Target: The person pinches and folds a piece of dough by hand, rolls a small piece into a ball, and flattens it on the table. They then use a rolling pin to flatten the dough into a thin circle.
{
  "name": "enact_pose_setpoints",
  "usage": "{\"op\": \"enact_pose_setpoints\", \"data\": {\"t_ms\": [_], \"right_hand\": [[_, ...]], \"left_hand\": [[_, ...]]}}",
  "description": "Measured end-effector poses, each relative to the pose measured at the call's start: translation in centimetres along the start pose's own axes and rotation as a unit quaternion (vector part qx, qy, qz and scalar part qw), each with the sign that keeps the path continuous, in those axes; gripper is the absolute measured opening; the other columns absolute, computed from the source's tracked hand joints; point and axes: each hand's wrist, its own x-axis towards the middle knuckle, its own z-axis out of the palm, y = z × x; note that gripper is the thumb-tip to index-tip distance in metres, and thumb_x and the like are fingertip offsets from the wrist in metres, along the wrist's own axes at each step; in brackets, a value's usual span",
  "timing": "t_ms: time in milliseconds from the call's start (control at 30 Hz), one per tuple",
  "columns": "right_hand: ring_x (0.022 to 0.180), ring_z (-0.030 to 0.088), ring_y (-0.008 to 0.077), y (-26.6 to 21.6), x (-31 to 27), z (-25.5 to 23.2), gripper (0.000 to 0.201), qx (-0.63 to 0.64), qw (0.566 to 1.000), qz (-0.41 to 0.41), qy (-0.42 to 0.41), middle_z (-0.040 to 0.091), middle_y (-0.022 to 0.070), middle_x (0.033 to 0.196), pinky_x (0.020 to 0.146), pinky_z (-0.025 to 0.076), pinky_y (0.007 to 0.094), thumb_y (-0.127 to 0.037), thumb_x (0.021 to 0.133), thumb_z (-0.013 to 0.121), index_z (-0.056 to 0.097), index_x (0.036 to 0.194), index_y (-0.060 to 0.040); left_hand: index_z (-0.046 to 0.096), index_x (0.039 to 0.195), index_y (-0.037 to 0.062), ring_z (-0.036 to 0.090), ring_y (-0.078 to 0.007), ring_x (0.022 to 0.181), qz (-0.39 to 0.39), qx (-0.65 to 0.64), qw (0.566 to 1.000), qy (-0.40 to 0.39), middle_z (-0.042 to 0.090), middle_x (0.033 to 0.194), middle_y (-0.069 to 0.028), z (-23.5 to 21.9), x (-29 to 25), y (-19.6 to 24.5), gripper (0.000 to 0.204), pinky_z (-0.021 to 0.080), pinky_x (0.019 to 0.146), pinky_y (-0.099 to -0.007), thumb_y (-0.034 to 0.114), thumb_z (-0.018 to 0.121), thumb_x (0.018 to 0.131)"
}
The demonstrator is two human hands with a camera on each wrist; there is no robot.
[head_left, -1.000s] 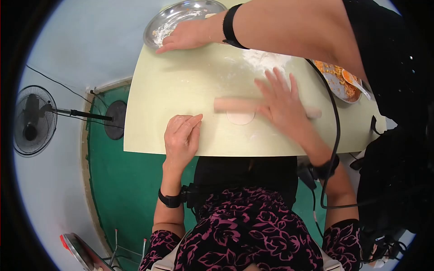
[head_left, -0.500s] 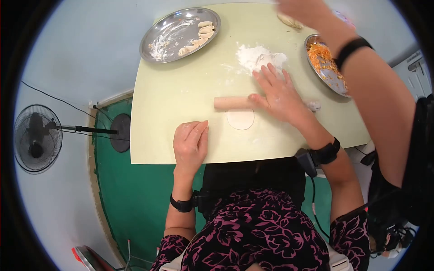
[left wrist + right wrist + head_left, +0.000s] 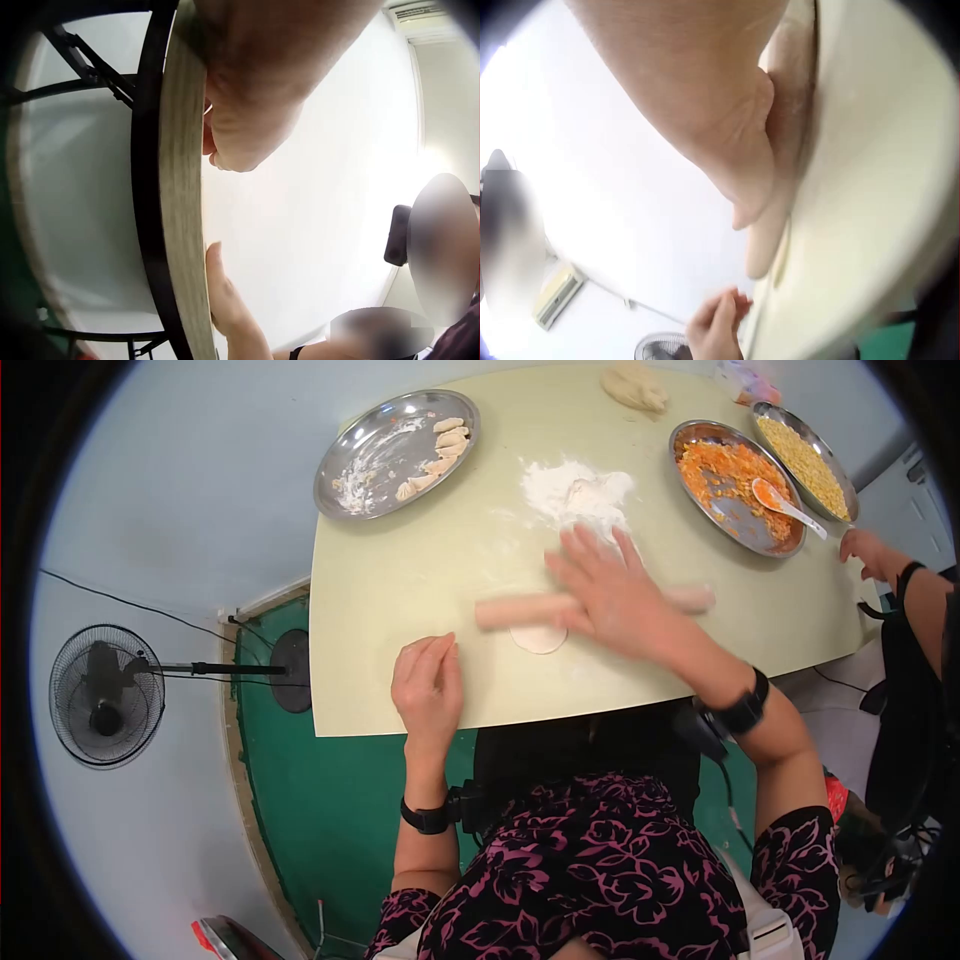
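Observation:
My right hand [image 3: 620, 600] lies palm down with fingers spread on a wooden rolling pin [image 3: 510, 612], blurred by motion. The pin lies across the far part of a thin round dough wrapper [image 3: 540, 640]. In the right wrist view, the palm sits over the pin [image 3: 769, 251] and the wrapper's edge [image 3: 781, 262] shows beside it. To the left of the wrapper, apart from it, my left hand [image 3: 428, 688] rests near the table's front edge, fingers loosely bent and fingertips close to the thumb. No object shows in it.
A heap of flour [image 3: 575, 490] lies beyond the pin. A steel plate with several dumplings [image 3: 450, 445] stands far left. At the right are a filling plate [image 3: 735, 540] with a spoon [image 3: 790, 510], a yellow-filled plate [image 3: 810, 465], and another person's hand [image 3: 870, 555]. Dough [image 3: 635, 388] lies at the back.
The other person's arm has drawn back from the dumpling plate to the table's right edge. The rolling pin has come nearer my body over the wrapper. My left hand stays in place.

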Motion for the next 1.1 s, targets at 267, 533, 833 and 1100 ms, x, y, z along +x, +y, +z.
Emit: {"op": "enact_pose_setpoints", "data": {"t_ms": [267,533,833,1100], "right_hand": [[0.135,0.028,0.0331,0.9,1.7,0.9,0.070,-0.038,0.996,0.023,0.080,0.037,0.0213,0.140,0.109,0.015,0.0563,-0.055,0.086,0.047,0.045,0.132,-0.0030],[0.134,0.030,0.0313,0.5,-2.2,-1.2,0.041,0.013,0.999,-0.051,0.000,0.042,0.0179,0.136,0.109,0.019,0.0558,-0.036,0.082,0.062,0.055,0.104,-0.0027],[0.131,0.035,0.0305,1.0,-3.2,-3.0,0.033,-0.030,0.993,0.022,0.110,0.047,0.0194,0.131,0.107,0.022,0.0555,-0.027,0.079,0.065,0.059,0.094,0.0015],[0.131,0.035,0.0322,1.3,-2.2,-0.3,0.062,-0.061,0.991,0.021,0.120,0.041,0.0212,0.136,0.107,0.024,0.0535,-0.043,0.086,0.052,0.047,0.125,0.0050]], "left_hand": [[0.066,0.088,-0.0027,0.062,-0.0232,0.076,-0.074,-0.021,0.997,0.008,0.064,0.085,-0.0121,0.8,0.9,0.6,0.008,0.049,0.070,-0.0305,0.000,0.062,0.082],[0.066,0.093,-0.0002,0.060,-0.0265,0.086,-0.010,-0.009,0.998,-0.060,0.063,0.091,-0.0122,0.6,-0.1,0.8,0.016,0.048,0.073,-0.0336,0.002,0.066,0.077],[0.062,0.107,0.0012,0.052,-0.0325,0.098,0.059,0.052,0.982,-0.172,0.056,0.107,-0.0153,3.4,-0.7,6.3,0.037,0.039,0.085,-0.0415,0.014,0.071,0.073],[0.064,0.102,0.0010,0.051,-0.0290,0.091,0.033,0.047,0.988,-0.142,0.056,0.096,-0.0121,2.8,-1.7,5.4,0.031,0.040,0.081,-0.0389,0.011,0.071,0.073]]}}
